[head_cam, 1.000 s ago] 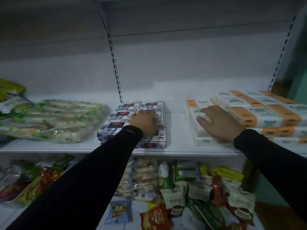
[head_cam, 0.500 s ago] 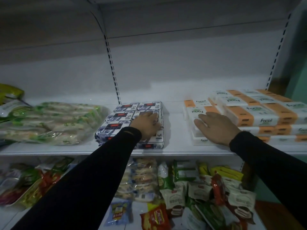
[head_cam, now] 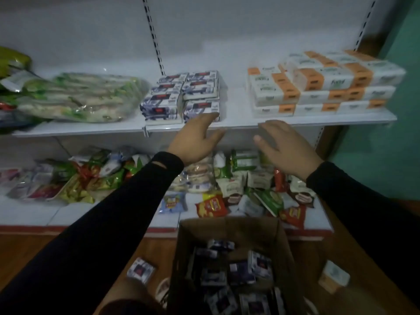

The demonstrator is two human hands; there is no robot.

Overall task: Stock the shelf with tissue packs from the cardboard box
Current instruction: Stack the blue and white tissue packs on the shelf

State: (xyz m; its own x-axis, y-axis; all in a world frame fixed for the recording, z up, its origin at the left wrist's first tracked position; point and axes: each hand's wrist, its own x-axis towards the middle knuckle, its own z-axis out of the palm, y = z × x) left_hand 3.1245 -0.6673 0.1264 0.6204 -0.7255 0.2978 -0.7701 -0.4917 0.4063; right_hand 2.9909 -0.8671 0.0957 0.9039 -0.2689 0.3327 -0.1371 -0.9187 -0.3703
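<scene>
Both hands empty, fingers spread: left hand (head_cam: 195, 138) and right hand (head_cam: 286, 148) hover below the shelf (head_cam: 295, 120) edge. Blue packs (head_cam: 181, 96) sit stacked there; more wait in the box (head_cam: 234, 264) below, presumably next.

My black sleeves (head_cam: 127, 214) look like matt cloth; the shelf (head_cam: 227, 123) is smooth white painted metal, the tissue packs (head_cam: 181, 96) wear glossy plastic wrap, the box (head_cam: 229, 233) is dull brown cardboard on a wooden floor (head_cam: 22, 251)
</scene>
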